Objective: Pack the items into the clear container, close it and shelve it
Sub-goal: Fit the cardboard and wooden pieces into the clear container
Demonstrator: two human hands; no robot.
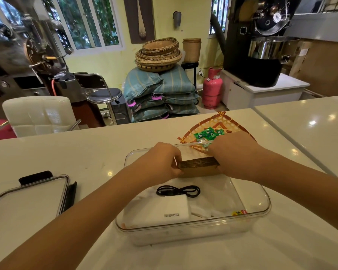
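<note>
A clear container [261, 209] stands open on the white counter in front of me. Inside lie a white power bank [164, 212], a coiled black cable [179, 190] and white cloth. Over its far end, my left hand [160, 160] and my right hand [232, 152] hold a stack of brown cardboard sleeves [198, 166] between them, one hand at each end. The container's lid [27, 197], clear with black clips, lies flat on the counter to the left. Behind my right hand, a woven tray [234, 126] holds several green wrapped candies [208, 134].
The counter's far edge runs behind the tray, and a seam splits it from a second counter [310, 123] at right. Beyond stand a white chair [39, 115], a stool, stacked sacks, a pink gas cylinder [212, 90] and roasting machines.
</note>
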